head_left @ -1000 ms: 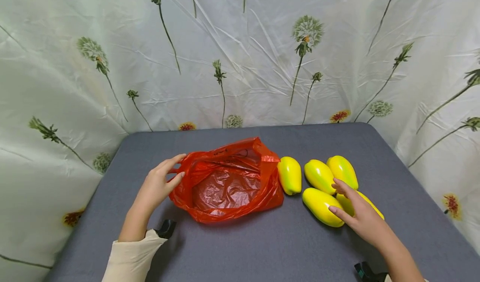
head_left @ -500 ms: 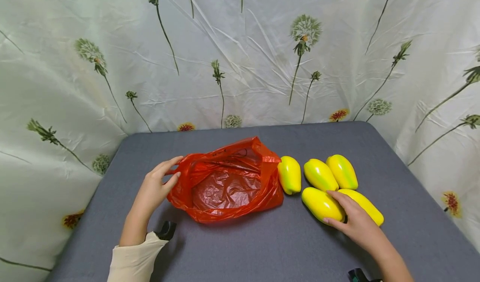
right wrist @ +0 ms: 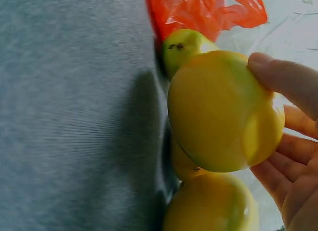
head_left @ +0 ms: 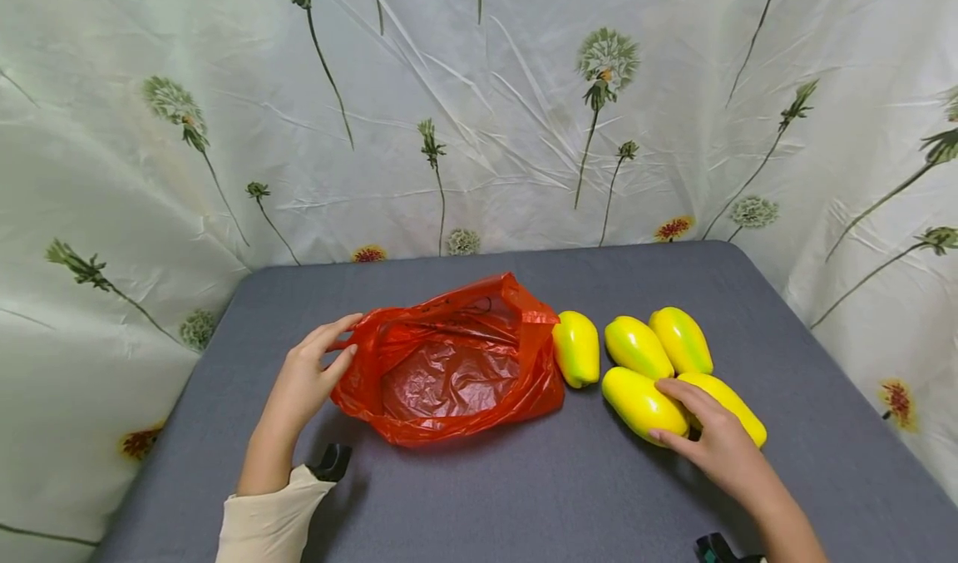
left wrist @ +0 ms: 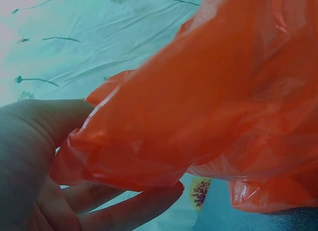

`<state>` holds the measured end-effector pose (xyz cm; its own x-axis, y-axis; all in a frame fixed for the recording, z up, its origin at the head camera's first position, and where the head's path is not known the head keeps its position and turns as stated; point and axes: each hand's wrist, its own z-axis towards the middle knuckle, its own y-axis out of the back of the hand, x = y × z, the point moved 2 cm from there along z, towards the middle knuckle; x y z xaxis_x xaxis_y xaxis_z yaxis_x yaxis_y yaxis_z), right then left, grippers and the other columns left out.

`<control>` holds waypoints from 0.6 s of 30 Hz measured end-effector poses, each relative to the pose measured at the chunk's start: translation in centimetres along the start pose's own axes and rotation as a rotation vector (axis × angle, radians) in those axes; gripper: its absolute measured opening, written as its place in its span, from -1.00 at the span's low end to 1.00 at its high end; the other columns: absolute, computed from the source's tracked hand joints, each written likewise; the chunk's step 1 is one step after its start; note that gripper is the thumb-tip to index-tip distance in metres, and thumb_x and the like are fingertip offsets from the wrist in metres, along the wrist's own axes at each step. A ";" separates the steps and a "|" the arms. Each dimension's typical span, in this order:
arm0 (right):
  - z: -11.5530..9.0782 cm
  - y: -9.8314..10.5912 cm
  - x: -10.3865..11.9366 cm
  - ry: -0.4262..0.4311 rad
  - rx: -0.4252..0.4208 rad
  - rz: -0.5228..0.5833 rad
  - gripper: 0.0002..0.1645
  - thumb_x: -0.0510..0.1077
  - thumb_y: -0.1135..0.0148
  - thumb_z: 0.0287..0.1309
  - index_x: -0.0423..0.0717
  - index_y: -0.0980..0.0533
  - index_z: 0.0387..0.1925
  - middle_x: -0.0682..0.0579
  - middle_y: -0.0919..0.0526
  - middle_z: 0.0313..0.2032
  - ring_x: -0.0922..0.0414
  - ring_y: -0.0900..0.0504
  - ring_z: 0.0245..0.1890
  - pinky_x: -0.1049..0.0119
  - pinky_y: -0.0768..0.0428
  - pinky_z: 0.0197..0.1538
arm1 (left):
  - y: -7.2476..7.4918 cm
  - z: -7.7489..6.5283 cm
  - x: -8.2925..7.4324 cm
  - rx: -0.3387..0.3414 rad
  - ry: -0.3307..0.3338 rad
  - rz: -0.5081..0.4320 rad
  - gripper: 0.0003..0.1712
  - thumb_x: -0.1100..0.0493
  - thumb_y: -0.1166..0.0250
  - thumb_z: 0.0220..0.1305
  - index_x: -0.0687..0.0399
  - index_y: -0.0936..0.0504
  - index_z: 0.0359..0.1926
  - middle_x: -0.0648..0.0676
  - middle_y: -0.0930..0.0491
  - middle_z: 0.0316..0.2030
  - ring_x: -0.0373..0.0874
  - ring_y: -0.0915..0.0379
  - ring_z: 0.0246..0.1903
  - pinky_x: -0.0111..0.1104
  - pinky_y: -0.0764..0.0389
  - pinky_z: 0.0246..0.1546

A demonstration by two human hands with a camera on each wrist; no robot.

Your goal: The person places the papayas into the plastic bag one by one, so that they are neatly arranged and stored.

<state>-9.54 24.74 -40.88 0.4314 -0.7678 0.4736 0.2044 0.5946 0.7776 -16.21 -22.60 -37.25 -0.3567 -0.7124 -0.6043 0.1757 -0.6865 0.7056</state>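
A red plastic bag point(head_left: 449, 372) lies with its mouth spread wide on the grey table. At its left edge my left hand point(head_left: 308, 376) holds the thin film between thumb and fingers; the left wrist view has the film point(left wrist: 149, 136) draped over the fingers. My right hand point(head_left: 714, 442) grips a smooth yellow mango point(head_left: 644, 401) from its right end. In the right wrist view the thumb is on top of this mango point(right wrist: 218, 112) and the fingers are at its side, partly hidden.
Another mango point(head_left: 576, 349) touches the bag's right side. Close behind the gripped one lie two more, a mango point(head_left: 639, 347) and a mango point(head_left: 683, 340). One mango point(head_left: 729, 405) sits behind my right hand. A flowered curtain point(head_left: 479, 114) hangs beyond the table point(head_left: 509, 505).
My right hand has come down and left from above the mangoes and closed on the front one, which has risen slightly. The left hand stays at the bag's edge.
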 end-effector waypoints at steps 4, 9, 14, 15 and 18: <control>0.4 0.8 0.2 0.066 -0.079 0.052 -0.22 -0.34 -0.52 -0.51 -0.32 -0.45 -0.04 -0.15 -0.51 -0.08 0.35 -0.32 0.04 0.72 -0.12 0.07 | 0.0 0.0 0.0 -0.005 -0.010 0.001 -0.50 0.35 -0.19 0.17 0.03 -0.42 0.16 0.16 -0.45 0.01 0.11 -0.48 -0.16 -0.03 -0.55 -0.32; 1.0 1.7 0.6 0.117 -0.148 0.073 -0.19 -0.35 -0.52 -0.56 -0.29 -0.47 -0.04 -0.12 -0.52 -0.06 0.45 -0.26 0.09 0.64 -0.15 0.12 | 0.0 0.1 0.0 -0.005 -0.012 -0.003 -0.50 0.36 -0.19 0.17 0.04 -0.42 0.16 0.17 -0.45 0.01 0.11 -0.47 -0.16 -0.03 -0.55 -0.32; 1.9 2.2 1.2 0.135 -0.172 0.090 -0.19 -0.25 -0.55 -0.50 -0.25 -0.47 -0.01 -0.12 -0.50 -0.02 0.38 -0.29 0.11 0.63 -0.16 0.12 | 0.2 0.1 0.0 -0.005 -0.016 -0.011 -0.50 0.35 -0.18 0.18 0.03 -0.41 0.16 0.17 -0.44 0.01 0.11 -0.47 -0.15 -0.04 -0.56 -0.33; 2.1 2.3 1.3 0.150 -0.178 0.097 -0.21 -0.18 -0.54 -0.45 -0.25 -0.47 -0.01 -0.13 -0.50 -0.02 0.36 -0.30 0.11 0.62 -0.17 0.12 | 0.2 0.1 0.0 -0.005 -0.015 -0.010 -0.50 0.34 -0.18 0.18 0.03 -0.41 0.17 0.16 -0.44 0.02 0.10 -0.46 -0.15 -0.04 -0.56 -0.32; 2.8 2.4 1.6 0.201 -0.209 0.116 -0.27 0.07 -0.41 -0.23 -0.27 -0.47 -0.02 -0.13 -0.50 -0.02 0.31 -0.32 0.10 0.57 -0.20 0.14 | 0.2 0.0 0.0 -0.006 -0.015 -0.006 -0.50 0.34 -0.18 0.18 0.02 -0.42 0.17 0.15 -0.44 0.02 0.10 -0.46 -0.14 -0.04 -0.55 -0.32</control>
<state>-10.81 24.28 -37.12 0.6233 -0.6417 0.4470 0.3105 0.7277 0.6117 -16.20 -22.76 -37.07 -0.3716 -0.7063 -0.6025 0.1790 -0.6913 0.7001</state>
